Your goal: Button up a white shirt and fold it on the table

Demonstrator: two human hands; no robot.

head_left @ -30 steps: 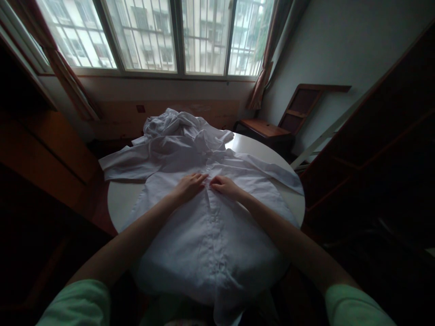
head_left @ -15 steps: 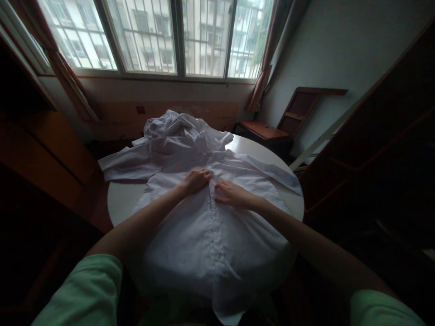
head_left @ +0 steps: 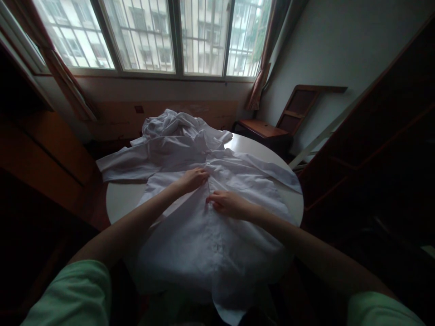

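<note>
A white long-sleeved shirt [head_left: 183,240] lies front up across a round white table [head_left: 118,203], its sleeves spread to both sides and its hem hanging over the near edge. My left hand [head_left: 194,179] is closed on the shirt's front placket, a little below the collar. Slightly lower along the same strip, my right hand [head_left: 226,203] pinches the placket with thumb and forefinger. One small button [head_left: 208,163] shows above my left hand. Whatever lies right under the fingertips is hidden.
More crumpled white clothing [head_left: 170,124] is heaped at the table's far side. Beyond stand a wooden chair [head_left: 265,129] and a barred window [head_left: 146,40] with tied curtains [head_left: 64,68]. Dark furniture [head_left: 367,149] flanks the right, a wooden cabinet [head_left: 47,149] the left.
My right hand has moved down and left along the placket, and its fingers have closed on the cloth. My left hand has shifted very slightly; a button above it now shows.
</note>
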